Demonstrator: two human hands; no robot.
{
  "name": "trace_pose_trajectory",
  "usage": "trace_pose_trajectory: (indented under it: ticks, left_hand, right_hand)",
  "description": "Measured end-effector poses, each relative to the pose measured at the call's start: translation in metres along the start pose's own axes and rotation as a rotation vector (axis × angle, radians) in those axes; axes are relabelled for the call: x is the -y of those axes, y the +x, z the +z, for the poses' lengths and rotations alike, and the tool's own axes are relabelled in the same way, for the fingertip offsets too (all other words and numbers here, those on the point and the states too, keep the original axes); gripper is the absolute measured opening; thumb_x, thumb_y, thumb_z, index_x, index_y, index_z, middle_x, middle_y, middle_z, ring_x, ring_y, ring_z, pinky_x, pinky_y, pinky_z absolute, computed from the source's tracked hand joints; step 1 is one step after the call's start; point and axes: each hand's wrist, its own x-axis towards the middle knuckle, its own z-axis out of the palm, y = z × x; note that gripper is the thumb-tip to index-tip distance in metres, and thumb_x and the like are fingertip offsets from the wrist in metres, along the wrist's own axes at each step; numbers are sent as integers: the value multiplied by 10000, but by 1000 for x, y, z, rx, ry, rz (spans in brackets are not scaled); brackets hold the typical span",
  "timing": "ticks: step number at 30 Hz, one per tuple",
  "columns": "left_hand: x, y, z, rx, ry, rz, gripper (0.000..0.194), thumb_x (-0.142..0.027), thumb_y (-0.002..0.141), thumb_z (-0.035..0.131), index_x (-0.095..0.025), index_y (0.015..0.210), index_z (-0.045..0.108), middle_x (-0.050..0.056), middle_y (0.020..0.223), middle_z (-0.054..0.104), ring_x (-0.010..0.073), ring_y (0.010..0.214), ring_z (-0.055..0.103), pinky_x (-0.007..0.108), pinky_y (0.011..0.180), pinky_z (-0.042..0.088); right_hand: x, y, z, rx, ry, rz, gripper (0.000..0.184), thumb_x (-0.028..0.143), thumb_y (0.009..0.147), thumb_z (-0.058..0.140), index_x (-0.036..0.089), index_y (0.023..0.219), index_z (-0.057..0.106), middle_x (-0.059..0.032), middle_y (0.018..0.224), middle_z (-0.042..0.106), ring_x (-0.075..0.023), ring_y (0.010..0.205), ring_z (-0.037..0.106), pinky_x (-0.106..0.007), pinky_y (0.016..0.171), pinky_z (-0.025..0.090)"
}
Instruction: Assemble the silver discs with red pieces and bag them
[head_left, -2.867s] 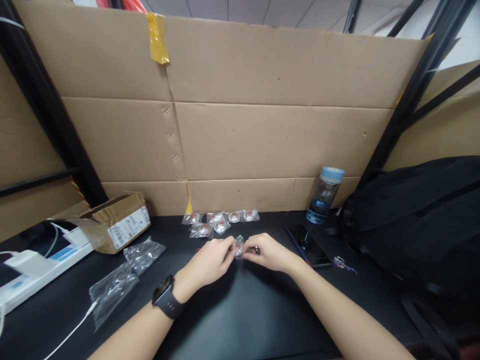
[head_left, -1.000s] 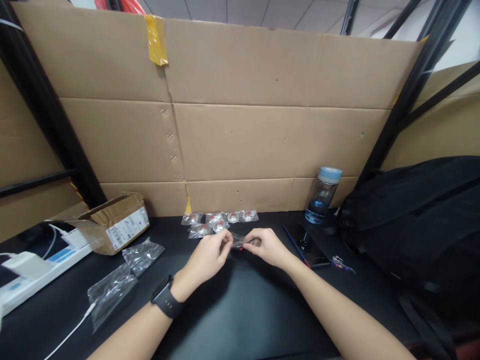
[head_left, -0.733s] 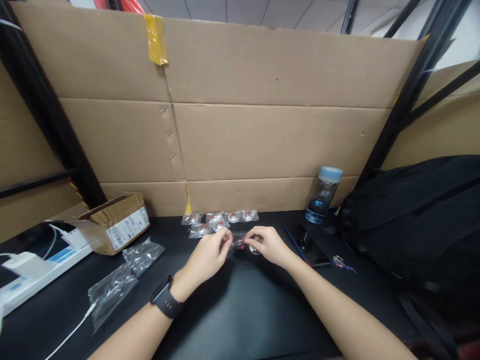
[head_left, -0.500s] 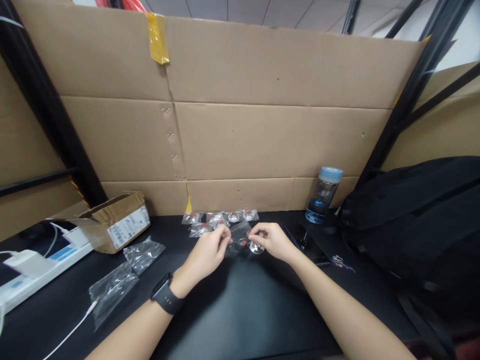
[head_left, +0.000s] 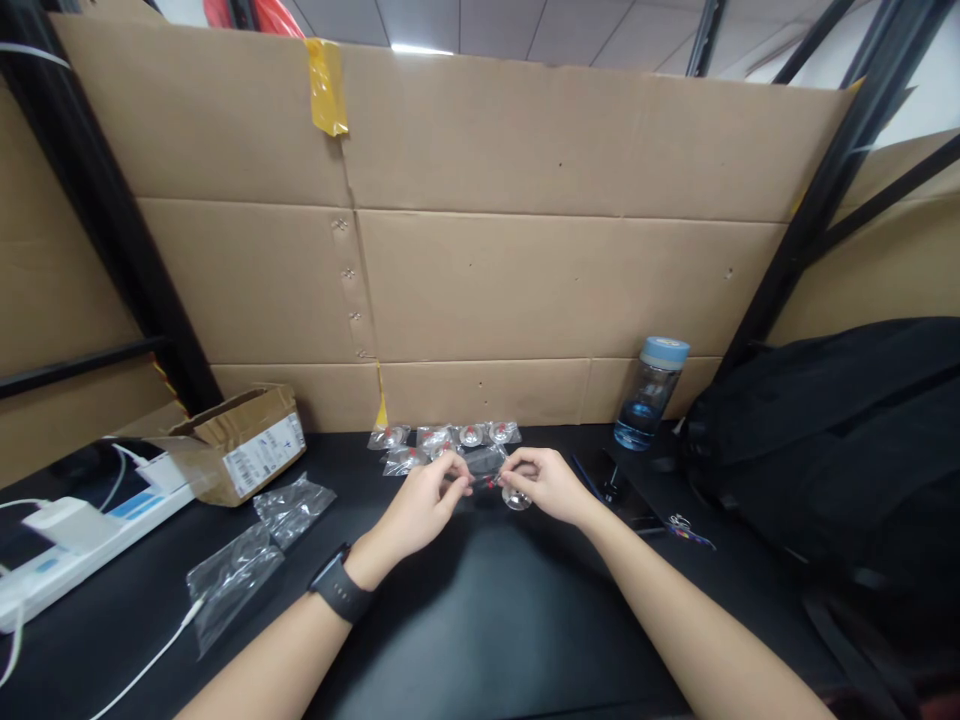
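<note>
My left hand (head_left: 429,495), with a black watch on the wrist, pinches one side of a small clear plastic bag (head_left: 486,461). Opposite it, my right hand (head_left: 546,486) is closed at the bag's other side. A shiny round metal piece (head_left: 517,499) hangs under the right fingertips, which seem to hold it. A small red bit shows between the hands; what it belongs to is unclear. Just behind, several similar round pieces with red marks lie in clear bags (head_left: 472,434) along the cardboard wall.
Flattened clear bags (head_left: 236,580) lie at left, near an open cardboard box (head_left: 262,455) and a white power strip (head_left: 97,535) with cables. On the right are a blue-lidded bottle (head_left: 649,395), a dark flat device (head_left: 622,490), keys (head_left: 686,530) and a black backpack (head_left: 832,440).
The bag between my hands has tipped and folded flatter, and my left fingers have shifted slightly toward the right hand. The whole view has drifted a little.
</note>
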Motion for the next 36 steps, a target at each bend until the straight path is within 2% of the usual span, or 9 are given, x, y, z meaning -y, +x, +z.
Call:
trace_pose_trajectory:
  ticks: [4,8,11,15,19,22,28,33,36]
  left_hand:
    - [-4,-1,-1,7,87,26,124,-296,969,529,-202,923,595,40,913,721,183,852,704,292,797,540]
    - [-7,-2,0,58,114,1,119,-284,946,545,-203,878,599,23,834,715,172,785,686,269,725,520]
    - [-8,-3,1,88,138,-21,127,-294,930,555,-200,861,607,29,818,719,170,753,680,261,695,509]
    - [-7,-4,0,107,167,-40,125,-292,927,549,-205,868,615,24,818,725,162,721,677,242,666,498]
    - [-4,-3,1,106,158,-44,130,-296,934,546,-211,865,616,17,822,728,161,717,682,237,666,498]
    - [-3,-3,2,113,153,-47,136,-299,942,537,-211,871,612,17,812,722,161,707,676,238,661,492]
    - [-3,-4,1,115,196,-45,116,-284,950,525,-219,868,574,4,780,701,162,687,650,243,651,468]
    - [-2,-4,-1,129,167,-61,92,-266,955,511,-224,876,533,-8,725,691,168,676,655,253,668,468]
    - [0,-2,0,133,87,-81,95,-274,950,522,-222,872,537,4,782,723,177,736,685,258,694,481]
  right_hand:
    - [1,-1,0,35,-50,-14,227,363,809,730,139,807,693,-74,746,746,-192,680,714,-269,627,540]
    - [1,-4,-3,112,-219,-76,103,251,799,704,150,797,724,-41,723,734,-162,660,682,-254,654,526]
    - [1,-4,-4,167,-274,-91,138,292,805,723,159,837,746,-26,723,727,-150,650,655,-237,627,500]
    - [1,-4,-5,234,-229,-78,235,390,845,717,166,903,759,-33,783,739,-154,691,656,-238,642,492]
    - [2,-5,-4,265,-263,-112,239,368,807,769,193,970,774,-19,815,719,-137,693,620,-226,638,471]
    - [3,-5,-2,290,-267,-159,175,350,846,739,198,920,784,-31,867,715,-138,733,635,-229,667,475]
    - [2,-4,-7,281,-286,-190,184,345,894,684,188,884,779,-51,883,727,-163,777,663,-248,694,487]
    - [-2,-1,-17,273,-293,-127,175,323,883,671,173,875,763,-43,819,739,-164,722,664,-249,668,490]
    - [-3,0,-21,265,-275,-41,174,314,874,661,163,865,747,-40,776,748,-166,699,669,-242,649,485]
